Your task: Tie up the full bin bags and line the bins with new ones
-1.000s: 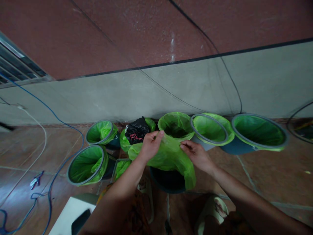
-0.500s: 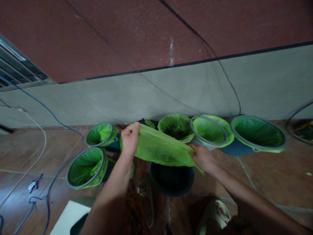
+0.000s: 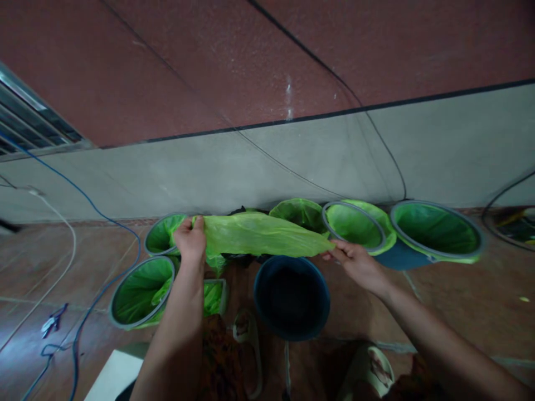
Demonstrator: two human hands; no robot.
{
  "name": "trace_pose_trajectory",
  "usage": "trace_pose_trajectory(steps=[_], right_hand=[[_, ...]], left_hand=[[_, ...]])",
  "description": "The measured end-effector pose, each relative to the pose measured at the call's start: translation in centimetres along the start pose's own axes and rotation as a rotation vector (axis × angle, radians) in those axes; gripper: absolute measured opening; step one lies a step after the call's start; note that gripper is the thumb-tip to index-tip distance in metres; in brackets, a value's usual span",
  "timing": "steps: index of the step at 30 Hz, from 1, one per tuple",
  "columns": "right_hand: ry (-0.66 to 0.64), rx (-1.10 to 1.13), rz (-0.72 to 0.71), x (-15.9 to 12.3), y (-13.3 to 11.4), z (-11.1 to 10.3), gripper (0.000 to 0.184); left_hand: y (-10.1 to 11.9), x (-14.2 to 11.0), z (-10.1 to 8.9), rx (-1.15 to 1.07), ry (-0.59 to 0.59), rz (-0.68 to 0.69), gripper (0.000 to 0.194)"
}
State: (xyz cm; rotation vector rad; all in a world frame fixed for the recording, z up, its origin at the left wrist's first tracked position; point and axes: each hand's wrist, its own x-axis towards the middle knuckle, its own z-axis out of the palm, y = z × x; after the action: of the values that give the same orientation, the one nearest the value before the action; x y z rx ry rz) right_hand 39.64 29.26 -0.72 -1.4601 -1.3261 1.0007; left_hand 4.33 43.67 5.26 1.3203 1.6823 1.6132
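Note:
A green plastic bag [image 3: 263,235] is stretched sideways between my two hands. My left hand [image 3: 190,238] grips one end, thumb on top. The opposite end is pinched in the fingers of my right hand [image 3: 355,262]. Just below the bag, on the floor between my feet, stands a blue bin [image 3: 291,298] with no liner in it; its inside is dark. The stretched bag partly covers a black bag and some green plastic behind it.
Lined bins stand along the wall: a large one [image 3: 437,231] at right, a grey-rimmed one [image 3: 354,223], and a round one [image 3: 142,289] at left. A small lined box [image 3: 215,298] is near my left foot. A blue cable [image 3: 94,301] runs over the floor beside keys [image 3: 54,321].
My left hand has moved left, pulling the bunched bag out into a long flat strip. The right hand shifts slightly right. The blue bin's opening has come into full view.

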Motion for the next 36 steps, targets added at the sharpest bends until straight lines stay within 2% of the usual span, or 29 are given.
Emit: trace_pose_trajectory(steps=[4, 7, 10, 13, 15, 18, 23, 29, 31, 36], right_hand=[[0.001, 0.134, -0.009, -0.1, -0.8, 1.0, 0.032], [0.008, 0.189, 0.018, 0.0, -1.2, 1.3, 0.039], [0.074, 0.296, 0.093, 0.3, -1.4, 1.3, 0.043], [0.216, 0.378, 0.133, 0.8, -1.3, 1.4, 0.043], [0.317, 0.403, 0.139, 0.9, -1.2, 1.4, 0.042], [0.413, 0.414, 0.15, 1.0, -1.1, 1.3, 0.04], [0.423, 0.364, 0.147, 0.9, -0.6, 1.4, 0.034], [0.546, 0.414, 0.196, 1.4, 0.0, 1.4, 0.037], [0.521, 0.513, 0.24, 1.3, -0.4, 1.3, 0.042], [0.266, 0.676, 0.35, 0.7, -1.3, 1.4, 0.049]], left_hand=[[0.6, -0.6, 0.9, -0.176, -0.024, -0.055, 0.024], [1.7, -1.5, 1.2, -0.287, -0.096, -0.111, 0.025], [2.8, -2.8, 1.3, -0.358, -0.251, -0.194, 0.028], [3.5, -4.1, 1.5, -0.395, -0.437, -0.289, 0.029], [3.6, -4.6, 1.7, -0.384, -0.496, -0.319, 0.029], [3.4, -4.6, 1.8, -0.354, -0.474, -0.324, 0.03], [2.9, -4.1, 1.8, -0.32, -0.416, -0.302, 0.029], [3.0, -4.8, 2.1, -0.317, -0.5, -0.321, 0.032], [3.1, -5.0, 2.1, -0.323, -0.529, -0.33, 0.032], [3.6, -5.3, 2.1, -0.378, -0.638, -0.368, 0.031]])
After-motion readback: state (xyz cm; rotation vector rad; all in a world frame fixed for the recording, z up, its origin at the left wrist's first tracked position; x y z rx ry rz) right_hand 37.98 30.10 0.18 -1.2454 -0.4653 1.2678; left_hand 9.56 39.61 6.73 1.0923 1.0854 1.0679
